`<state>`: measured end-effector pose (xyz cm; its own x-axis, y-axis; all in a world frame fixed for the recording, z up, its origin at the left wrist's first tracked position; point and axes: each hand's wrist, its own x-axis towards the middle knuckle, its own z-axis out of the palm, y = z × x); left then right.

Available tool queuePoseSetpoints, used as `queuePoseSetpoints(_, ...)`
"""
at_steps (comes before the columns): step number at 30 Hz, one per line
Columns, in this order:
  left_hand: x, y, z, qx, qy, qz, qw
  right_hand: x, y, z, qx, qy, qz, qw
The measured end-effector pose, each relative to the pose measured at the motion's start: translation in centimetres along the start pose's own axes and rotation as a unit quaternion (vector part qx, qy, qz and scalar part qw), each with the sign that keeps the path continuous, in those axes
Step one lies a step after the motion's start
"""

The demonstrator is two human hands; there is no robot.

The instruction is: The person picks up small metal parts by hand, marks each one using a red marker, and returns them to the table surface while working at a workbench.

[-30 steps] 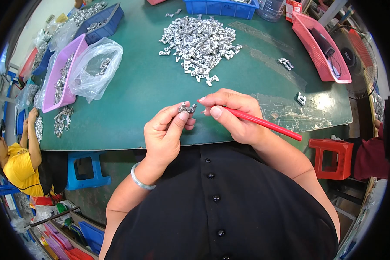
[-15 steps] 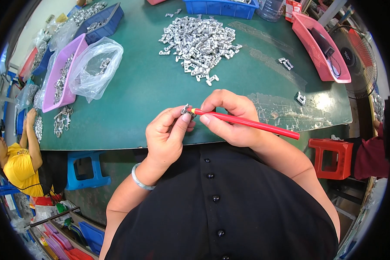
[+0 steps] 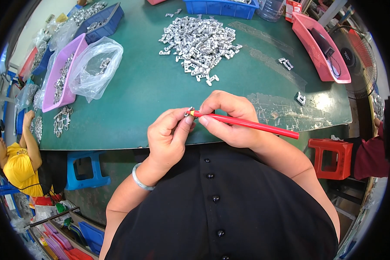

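Between the thumb and fingers of my left hand (image 3: 170, 133) a small silvery metal piece (image 3: 189, 111) is pinched; its far side is hidden by the fingertips. My right hand (image 3: 232, 119) grips a slim red stick with a yellow tip (image 3: 251, 123), like a pencil or marker. That yellow tip meets the metal piece, and the red shaft slants back to the right over my wrist. Both hands are close together above the near edge of the green table (image 3: 138, 86). Beyond them lies a heap of small silvery metal parts (image 3: 199, 45).
At left stand a pink tray (image 3: 80, 47) and a clear plastic bag (image 3: 93, 82) with metal parts. A pink basket (image 3: 307, 43) is at right, a blue bin (image 3: 221, 9) at the back. Loose parts (image 3: 300, 98) lie rightward. A person in yellow (image 3: 24, 167) works at far left.
The metal piece has turned a little in my left fingers, and my left hand has shifted slightly right. The stick's tip stays against the piece.
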<state>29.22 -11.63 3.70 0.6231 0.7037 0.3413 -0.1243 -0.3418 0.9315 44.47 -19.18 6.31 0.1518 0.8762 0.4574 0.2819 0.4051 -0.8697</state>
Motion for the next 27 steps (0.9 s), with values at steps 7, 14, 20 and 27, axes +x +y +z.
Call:
queuePoseSetpoints(7, 0.0, 0.2, 0.1, -0.019, 0.017, -0.025, 0.999, -0.3, 0.0, -0.7, -0.010, -0.003, -0.004, 1.000)
queuePoseSetpoints(14, 0.0, 0.4, 0.3, -0.062, 0.023, -0.062, 0.996, -0.6, 0.3, -0.9, 0.007, 0.019, -0.004, 1.000)
queuePoseSetpoints(20, 0.1, 0.6, 0.1, -0.207, 0.026, -0.162, 0.964, -0.8, 0.6, -0.1, 0.058, 0.083, 0.063, 0.993)
queuePoseSetpoints(27, 0.2, 0.7, 0.3, -0.285, 0.026, -0.217, 0.933, -0.9, 1.5, 0.5, 0.121, 0.052, 0.085, 0.988)
